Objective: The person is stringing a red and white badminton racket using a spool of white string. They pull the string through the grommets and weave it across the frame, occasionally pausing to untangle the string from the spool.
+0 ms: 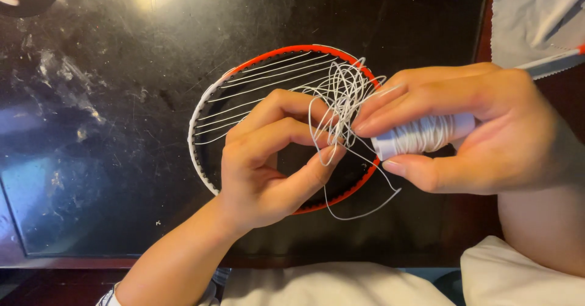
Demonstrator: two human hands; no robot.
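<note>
Untangling a knot of white string [342,93] above a small red-and-white racket head [207,108], lying flat on the dark, scratched table [109,129]. Pinching one loop of the tangle between thumb and curled forefinger of the left hand [268,160], fingers narrow and closed on the strand. Gripping a white spool [423,134] wound with the same string in the right hand [463,126], thumb below, fingers wrapped over the top, forefinger tip reaching into the tangle. Running already across the upper part of the frame, several straight strands (the lower part looking unstrung yet). Judging the work as mid-stringing, stalled on a snarl; calling next for teasing single loops apart gently, keeping slack off the spool, not pulling tight.
</note>
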